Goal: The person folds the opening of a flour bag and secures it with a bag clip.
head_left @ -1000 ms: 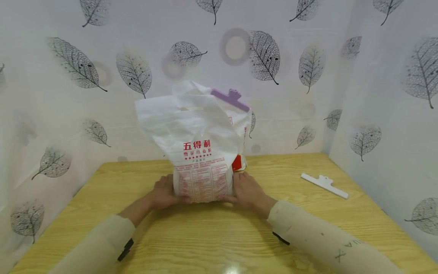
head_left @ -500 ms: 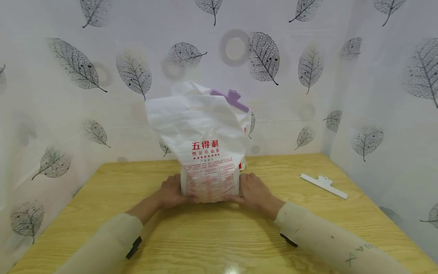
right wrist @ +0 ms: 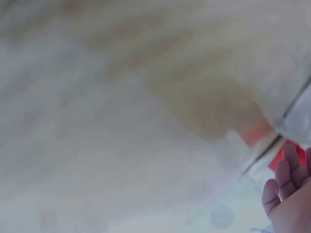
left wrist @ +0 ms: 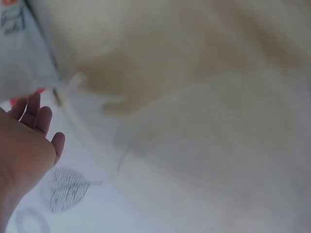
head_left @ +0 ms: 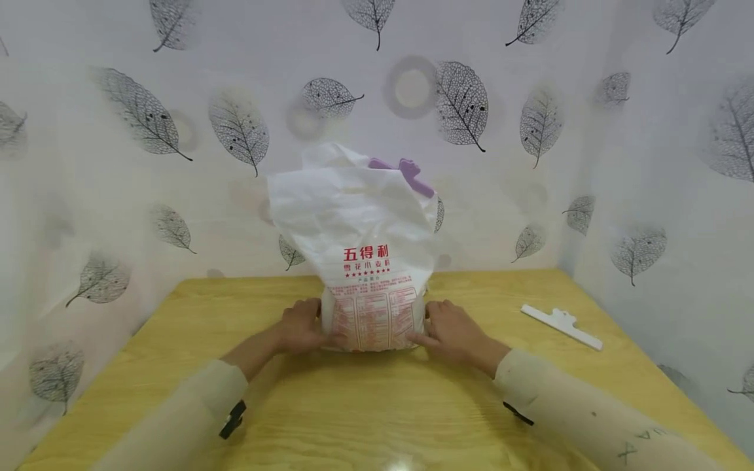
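Note:
A white plastic bag of wheat flour with red print stands on the table in the head view, its loose top spread open-looking and leaning left. My left hand holds its lower left side, thumb across the front. On the other side my right hand grips the lower right side, its thumb also at the front. The fingers' far ends are hidden by the bag in that view. Both wrist views show the left hand and right hand with fingers slightly bent beside the bag.
Behind the flour bag stands a second white bag, mostly hidden, with a purple bag clip across its top. A white bag clip lies on the right of the wooden table. Leaf-patterned sheeting rises behind and at the sides.
Both hands have shifted the flour bag to the right, so it now covers more of the bag behind, including its red patch. The white clip has stayed on the table.

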`<state>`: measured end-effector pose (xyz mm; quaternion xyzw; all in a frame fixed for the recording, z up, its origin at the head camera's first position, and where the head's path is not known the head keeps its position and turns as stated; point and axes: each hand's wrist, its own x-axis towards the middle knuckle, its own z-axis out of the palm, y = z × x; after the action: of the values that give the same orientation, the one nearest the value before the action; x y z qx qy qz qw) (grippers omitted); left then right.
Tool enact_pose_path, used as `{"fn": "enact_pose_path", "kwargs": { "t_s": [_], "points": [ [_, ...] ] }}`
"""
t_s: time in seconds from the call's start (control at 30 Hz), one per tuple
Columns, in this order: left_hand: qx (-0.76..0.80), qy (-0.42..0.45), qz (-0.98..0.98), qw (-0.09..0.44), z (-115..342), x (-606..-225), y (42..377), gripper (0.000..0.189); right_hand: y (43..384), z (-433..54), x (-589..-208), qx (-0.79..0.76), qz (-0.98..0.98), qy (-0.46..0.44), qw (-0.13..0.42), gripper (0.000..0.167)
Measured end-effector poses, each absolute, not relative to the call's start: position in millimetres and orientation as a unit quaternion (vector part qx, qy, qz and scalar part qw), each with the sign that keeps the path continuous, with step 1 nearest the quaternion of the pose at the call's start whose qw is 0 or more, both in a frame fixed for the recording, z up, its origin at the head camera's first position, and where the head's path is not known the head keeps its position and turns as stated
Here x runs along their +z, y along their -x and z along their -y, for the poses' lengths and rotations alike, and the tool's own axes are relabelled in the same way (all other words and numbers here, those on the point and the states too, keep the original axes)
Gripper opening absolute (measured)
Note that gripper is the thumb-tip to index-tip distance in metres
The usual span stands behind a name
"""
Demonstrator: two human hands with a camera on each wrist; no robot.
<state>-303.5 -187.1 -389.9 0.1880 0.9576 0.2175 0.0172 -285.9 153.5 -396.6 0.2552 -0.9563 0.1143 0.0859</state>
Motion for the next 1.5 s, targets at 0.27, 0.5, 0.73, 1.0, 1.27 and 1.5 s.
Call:
{"fn": "enact_pose_path", "kwargs": {
  "t_s": [0.27,0.5,0.73,1.0,1.27,1.5],
  "points": [
    [0.246,-0.241,-0.938,-0.029,220,-344,298,0.088,295,-165,-370,0.147,0.943,-0.278,0.107,0.053],
    [0.247,-0.259,-0.932,-0.064,228,-299,300,0.089,304,-177,-345,0.138,0.940,-0.283,0.132,0.052],
    [0.250,-0.236,-0.935,-0.091,236,-262,302,0.077,313,-185,-317,0.143,0.934,-0.286,0.158,0.048],
    [0.257,-0.235,-0.931,-0.112,239,-234,301,0.091,321,-185,-294,0.142,0.935,-0.275,0.171,0.055],
    [0.274,-0.232,-0.924,-0.135,240,-207,298,0.101,321,-183,-277,0.132,0.936,-0.271,0.181,0.051],
    [0.287,-0.225,-0.919,-0.149,239,-180,301,0.096,319,-181,-264,0.124,0.934,-0.278,0.187,0.048]
  ]
}}
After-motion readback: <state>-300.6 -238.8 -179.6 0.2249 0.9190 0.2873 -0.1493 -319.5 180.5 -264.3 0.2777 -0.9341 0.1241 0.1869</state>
